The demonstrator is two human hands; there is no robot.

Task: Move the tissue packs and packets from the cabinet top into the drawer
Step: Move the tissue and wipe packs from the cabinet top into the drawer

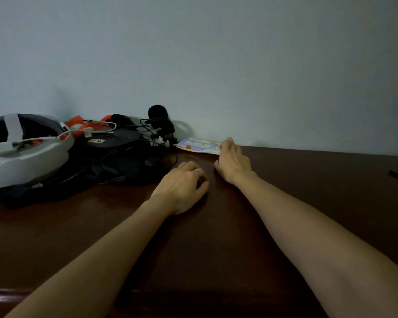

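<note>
- One packet (199, 145) lies flat on the cabinet top (308, 180) against the wall.
- Your right hand (232, 161) touches the packet's right end; whether it grips, I cannot tell.
- Your left hand (182, 187), nearer you than the packet, rests loosely curled, holding nothing.
- Left of the packet: one white headset (25, 154) and tangled black cables (129, 161).

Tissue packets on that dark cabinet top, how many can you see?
1: a flat pale printed tissue packet by the wall, at the right hand's fingertips. Others may hide behind the black gear pile.

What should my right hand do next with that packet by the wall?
Probably close the right hand on the packet and lift it. The fingertips already reach its near edge, it lies flat against the wall, and the left hand rests idle on the cabinet top.
</note>
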